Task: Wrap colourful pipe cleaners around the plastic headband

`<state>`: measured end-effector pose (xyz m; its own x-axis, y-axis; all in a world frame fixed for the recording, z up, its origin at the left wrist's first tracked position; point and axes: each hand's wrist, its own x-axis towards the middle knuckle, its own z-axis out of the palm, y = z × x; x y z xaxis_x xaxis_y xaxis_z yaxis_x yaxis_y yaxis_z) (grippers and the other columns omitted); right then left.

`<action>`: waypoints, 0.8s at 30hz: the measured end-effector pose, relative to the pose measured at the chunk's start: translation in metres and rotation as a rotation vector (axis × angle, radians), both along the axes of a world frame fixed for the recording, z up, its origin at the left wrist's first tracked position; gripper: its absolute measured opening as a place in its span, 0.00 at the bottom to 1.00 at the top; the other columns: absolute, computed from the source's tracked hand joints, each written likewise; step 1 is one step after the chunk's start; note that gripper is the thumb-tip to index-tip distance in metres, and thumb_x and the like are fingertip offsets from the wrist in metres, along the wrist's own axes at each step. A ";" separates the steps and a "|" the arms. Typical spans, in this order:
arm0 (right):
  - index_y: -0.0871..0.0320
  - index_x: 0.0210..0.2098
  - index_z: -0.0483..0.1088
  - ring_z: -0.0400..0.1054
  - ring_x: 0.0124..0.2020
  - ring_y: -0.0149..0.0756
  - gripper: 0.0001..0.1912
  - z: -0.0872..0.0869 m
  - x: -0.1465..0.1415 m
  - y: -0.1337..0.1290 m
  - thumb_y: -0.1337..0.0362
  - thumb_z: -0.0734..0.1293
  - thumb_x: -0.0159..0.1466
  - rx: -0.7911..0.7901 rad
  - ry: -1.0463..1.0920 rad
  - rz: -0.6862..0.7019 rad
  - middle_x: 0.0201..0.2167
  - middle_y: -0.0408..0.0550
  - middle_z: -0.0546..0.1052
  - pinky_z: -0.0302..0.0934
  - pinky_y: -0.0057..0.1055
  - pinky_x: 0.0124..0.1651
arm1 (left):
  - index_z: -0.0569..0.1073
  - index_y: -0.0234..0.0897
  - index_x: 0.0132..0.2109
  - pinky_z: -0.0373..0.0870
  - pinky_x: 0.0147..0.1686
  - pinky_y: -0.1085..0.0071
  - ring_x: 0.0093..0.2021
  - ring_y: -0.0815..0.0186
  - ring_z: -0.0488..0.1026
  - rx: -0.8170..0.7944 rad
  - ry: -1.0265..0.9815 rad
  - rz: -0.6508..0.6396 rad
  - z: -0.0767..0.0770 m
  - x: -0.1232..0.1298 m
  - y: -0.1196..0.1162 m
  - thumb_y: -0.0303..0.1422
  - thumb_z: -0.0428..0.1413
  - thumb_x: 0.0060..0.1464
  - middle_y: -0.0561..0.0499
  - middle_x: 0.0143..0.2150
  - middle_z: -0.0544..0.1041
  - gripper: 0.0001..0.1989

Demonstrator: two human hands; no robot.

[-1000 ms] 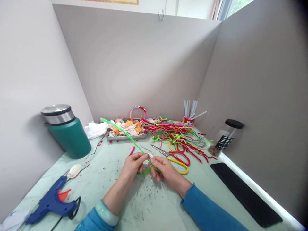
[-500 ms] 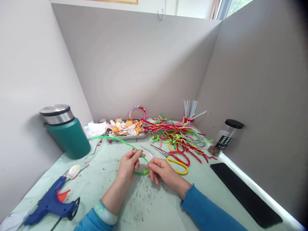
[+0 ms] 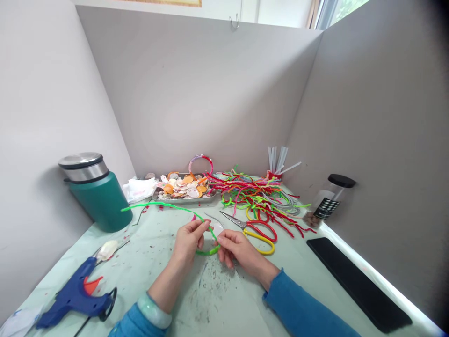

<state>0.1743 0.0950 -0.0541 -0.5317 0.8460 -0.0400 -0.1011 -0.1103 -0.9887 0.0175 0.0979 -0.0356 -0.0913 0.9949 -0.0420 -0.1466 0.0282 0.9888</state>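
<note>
Left hand (image 3: 190, 237) and right hand (image 3: 237, 246) still pinch the green stem (image 3: 168, 204), its free end now lower.

The left hand (image 3: 187, 238) and right hand (image 3: 240, 248) hide parts of the green strand (image 3: 157, 204); the jar label's (image 3: 327, 207) print (too small) is unreadable.

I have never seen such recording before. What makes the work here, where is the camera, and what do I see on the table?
There is no machine: these are a person's left hand and right hand, both bare. Every picture comes from one camera worn on the head, looking forward and down. Both hands hold a fuzzy green strand. On the table are scissors, a blue glue gun, a tray of small pieces and a pile of coloured strands. A green bottle stands at the left.
</note>
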 end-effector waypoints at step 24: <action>0.59 0.26 0.62 0.56 0.10 0.21 0.17 0.004 -0.007 -0.006 0.51 0.63 0.58 0.033 -0.148 -0.026 0.15 0.38 0.70 0.48 0.19 0.13 | 0.70 0.33 0.26 0.47 0.14 0.78 0.12 0.77 0.54 -0.012 0.053 -0.044 0.002 0.003 -0.002 0.40 0.63 0.38 0.60 0.11 0.61 0.15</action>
<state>0.1672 0.0887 -0.0502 -0.5000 0.8615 -0.0881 0.0432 -0.0768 -0.9961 0.0209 0.0963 -0.0335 -0.0499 0.9975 -0.0503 -0.0922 0.0456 0.9947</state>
